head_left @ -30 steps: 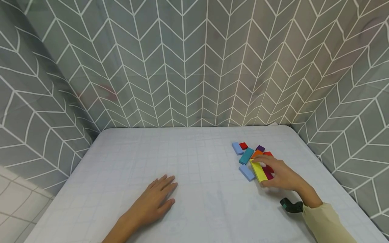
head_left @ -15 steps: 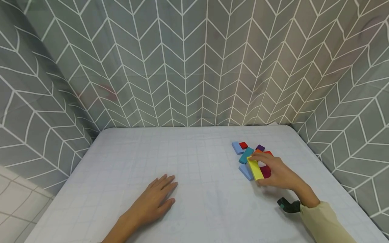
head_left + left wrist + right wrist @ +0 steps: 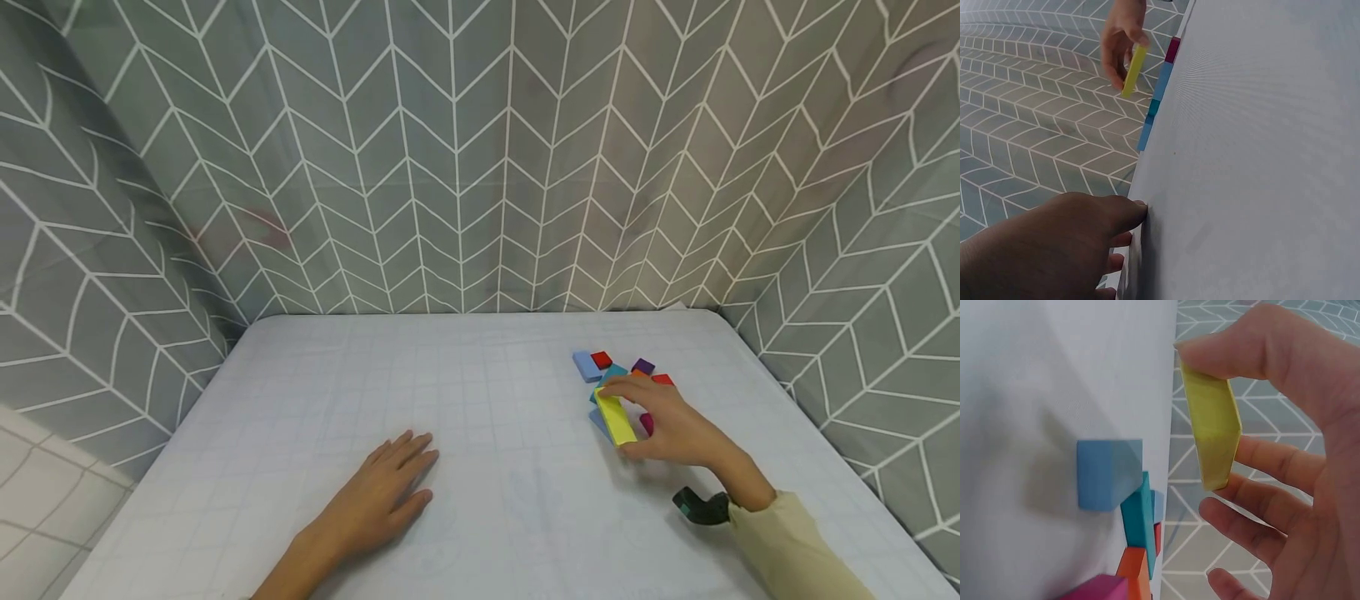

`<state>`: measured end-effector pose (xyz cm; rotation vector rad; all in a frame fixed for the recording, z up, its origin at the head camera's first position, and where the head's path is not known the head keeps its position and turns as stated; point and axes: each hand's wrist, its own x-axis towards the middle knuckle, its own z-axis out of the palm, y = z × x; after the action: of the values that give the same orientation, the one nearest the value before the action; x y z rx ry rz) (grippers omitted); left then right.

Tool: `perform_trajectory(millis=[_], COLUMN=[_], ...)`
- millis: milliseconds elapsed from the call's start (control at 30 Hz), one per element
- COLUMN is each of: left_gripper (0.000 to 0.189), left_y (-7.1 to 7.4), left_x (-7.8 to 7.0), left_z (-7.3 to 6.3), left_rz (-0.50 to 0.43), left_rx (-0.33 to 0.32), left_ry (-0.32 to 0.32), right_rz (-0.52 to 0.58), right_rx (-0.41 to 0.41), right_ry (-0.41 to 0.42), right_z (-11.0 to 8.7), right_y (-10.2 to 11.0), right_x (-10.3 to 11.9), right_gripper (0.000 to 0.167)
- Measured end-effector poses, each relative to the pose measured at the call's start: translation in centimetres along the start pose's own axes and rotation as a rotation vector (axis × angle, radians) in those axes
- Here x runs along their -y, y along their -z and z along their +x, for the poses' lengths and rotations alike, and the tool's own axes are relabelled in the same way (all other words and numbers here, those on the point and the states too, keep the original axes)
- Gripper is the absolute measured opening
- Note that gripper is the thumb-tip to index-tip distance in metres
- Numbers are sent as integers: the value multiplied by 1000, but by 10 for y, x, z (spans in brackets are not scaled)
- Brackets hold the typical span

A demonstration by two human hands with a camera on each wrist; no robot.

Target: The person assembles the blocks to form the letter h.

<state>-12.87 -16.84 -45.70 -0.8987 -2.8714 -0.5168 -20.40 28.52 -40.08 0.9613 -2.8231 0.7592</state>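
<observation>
A yellow rectangular block (image 3: 617, 419) is pinched by its two ends between the thumb and fingers of my right hand (image 3: 663, 422). In the right wrist view the yellow block (image 3: 1211, 425) hangs clear of the table. Below it lie a light blue block (image 3: 1109, 475), a teal block (image 3: 1139, 519), an orange block (image 3: 1135, 570) and a magenta block (image 3: 1099, 590). My left hand (image 3: 375, 498) rests flat on the white table with its fingers relaxed, apart from all the blocks.
Farther back on the table are another light blue block (image 3: 587, 367), a small red block (image 3: 602, 360), a purple block (image 3: 642, 366) and another red piece (image 3: 663, 379). A black strap-like device (image 3: 701, 506) sits at my right wrist. Patterned curtains (image 3: 480, 167) enclose the table (image 3: 480, 533).
My right hand has lifted the yellow block and carried it a little to the left, over the light blue block. The left hand has stayed in place.
</observation>
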Motion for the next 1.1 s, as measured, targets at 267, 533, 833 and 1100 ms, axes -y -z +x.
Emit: perform_trajectory(millis=[267, 533, 833, 1100], left_gripper=[52, 52, 52, 53], left_y=[1, 1, -1, -1], left_x=[0, -1, 0, 1], left_z=[-1, -1, 1, 0], left_rz=[-19, -34, -19, -7], left_rx=[-6, 24, 24, 21], left_ry=[-4, 25, 25, 26], right_rz=[4, 20, 46, 82], right_rx=[-61, -40, -27, -9], right_ry=[115, 81, 66, 101], right_z=[6, 10, 14, 16], right_y=[-4, -7, -11, -18], right_x=[5, 18, 30, 39], right_gripper=[67, 67, 70, 68])
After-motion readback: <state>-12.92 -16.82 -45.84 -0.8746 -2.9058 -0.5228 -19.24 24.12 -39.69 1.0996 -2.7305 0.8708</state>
